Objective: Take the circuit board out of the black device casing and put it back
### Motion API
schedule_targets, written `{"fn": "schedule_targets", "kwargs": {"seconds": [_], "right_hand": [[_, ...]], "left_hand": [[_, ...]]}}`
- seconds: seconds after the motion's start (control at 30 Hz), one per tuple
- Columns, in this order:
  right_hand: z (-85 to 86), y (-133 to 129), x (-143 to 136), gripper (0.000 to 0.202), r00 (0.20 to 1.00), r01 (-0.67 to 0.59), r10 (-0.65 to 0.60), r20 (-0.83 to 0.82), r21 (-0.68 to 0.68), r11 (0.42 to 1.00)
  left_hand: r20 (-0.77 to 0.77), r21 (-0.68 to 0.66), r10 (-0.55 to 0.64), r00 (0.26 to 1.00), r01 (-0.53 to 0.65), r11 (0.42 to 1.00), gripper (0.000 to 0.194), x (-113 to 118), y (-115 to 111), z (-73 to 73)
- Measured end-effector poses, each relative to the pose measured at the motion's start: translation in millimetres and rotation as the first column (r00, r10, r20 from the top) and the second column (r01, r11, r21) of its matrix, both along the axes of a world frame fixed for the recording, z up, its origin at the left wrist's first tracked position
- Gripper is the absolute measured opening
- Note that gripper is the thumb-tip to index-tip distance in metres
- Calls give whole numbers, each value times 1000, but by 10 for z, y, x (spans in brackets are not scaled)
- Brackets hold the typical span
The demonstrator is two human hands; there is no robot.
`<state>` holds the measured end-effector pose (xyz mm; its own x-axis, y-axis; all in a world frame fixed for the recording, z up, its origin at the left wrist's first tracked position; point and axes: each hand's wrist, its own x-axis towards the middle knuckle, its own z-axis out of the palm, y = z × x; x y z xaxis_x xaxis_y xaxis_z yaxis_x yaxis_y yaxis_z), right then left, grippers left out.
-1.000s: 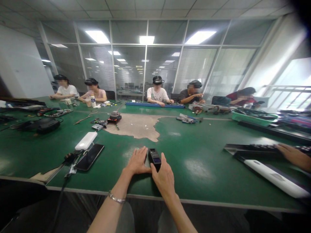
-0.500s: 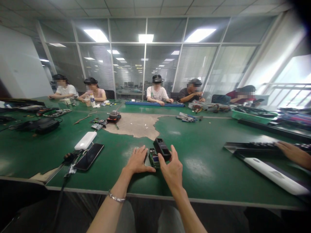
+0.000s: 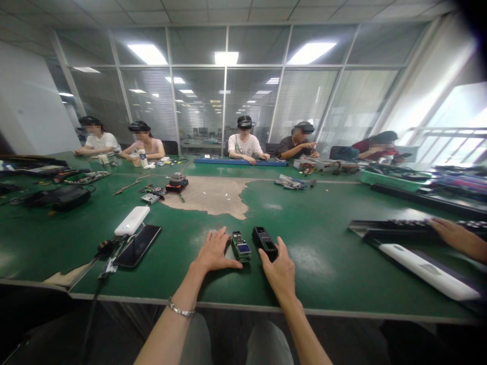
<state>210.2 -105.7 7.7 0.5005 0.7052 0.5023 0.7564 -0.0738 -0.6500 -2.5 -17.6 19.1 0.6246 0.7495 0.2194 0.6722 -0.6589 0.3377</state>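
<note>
A small green circuit board stack with a little screen (image 3: 241, 247) lies on the green table (image 3: 315, 289), just right of my left hand (image 3: 215, 252). That hand rests on the tabletop with fingers spread and thumb beside the board's near end, holding nothing. To the right of the board is a black plastic housing (image 3: 264, 240) with openings in its face. My right hand (image 3: 279, 266) grips the housing's near end between thumb and fingers. A gap of green tabletop separates housing and board.
A black phone (image 3: 139, 246), a white power bank (image 3: 132, 220) and cables lie at the left. At the right, another person's hand (image 3: 458, 238) touches a dark long part near a white bar (image 3: 428, 268). Several people sit across the table behind a blue bar (image 3: 239, 162).
My right hand has moved right with the black housing, away from the circuit board, which is now uncovered. My left hand has barely moved.
</note>
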Motion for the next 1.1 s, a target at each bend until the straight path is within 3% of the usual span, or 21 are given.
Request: {"fn": "schedule_targets", "kwargs": {"seconds": [0.27,0.7,1.1], "right_hand": [[-68,-9,-13,73,997,17,-11,80,-70,997],[-144,-13,-4,76,982,46,-46,181,5,999],[-11,-80,-73,68,987,70,-57,150,-84,994]], "left_hand": [[-13,10,-10,1000,10,1000,96,8,-20,31],[-11,27,-8,1000,8,1000,94,12,-29,17],[-20,39,-9,1000,10,999,93,10,-32,19]]}}
